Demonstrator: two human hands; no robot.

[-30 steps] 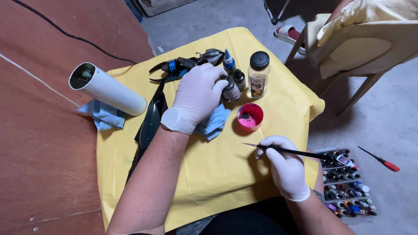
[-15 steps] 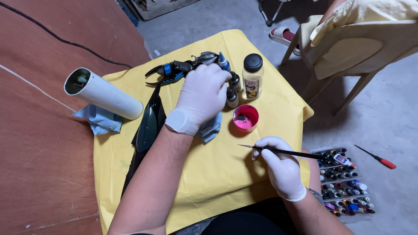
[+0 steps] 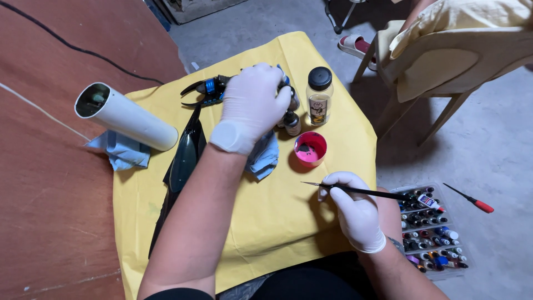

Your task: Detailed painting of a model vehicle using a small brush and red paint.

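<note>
2 gloved hands: left hand (image 3: pixel 252 105) covers figure (image 3: pixel 208 89); right hand (image 3: pixel 355 211) grips brush (image 3: pixel 361 190).

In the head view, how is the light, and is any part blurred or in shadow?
Head view: soft, even light with no strong glare; the yellow cloth is bright. The thin brush in the right hand is sharp, and so is the gloved left hand. A dark shadow lies under the chair, and straight edges bend slightly toward the frame borders.

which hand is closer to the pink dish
Right. The right hand, holding a thin brush, sits just below the pink dish. The left hand is up and to its left, over the small bottles.
</note>
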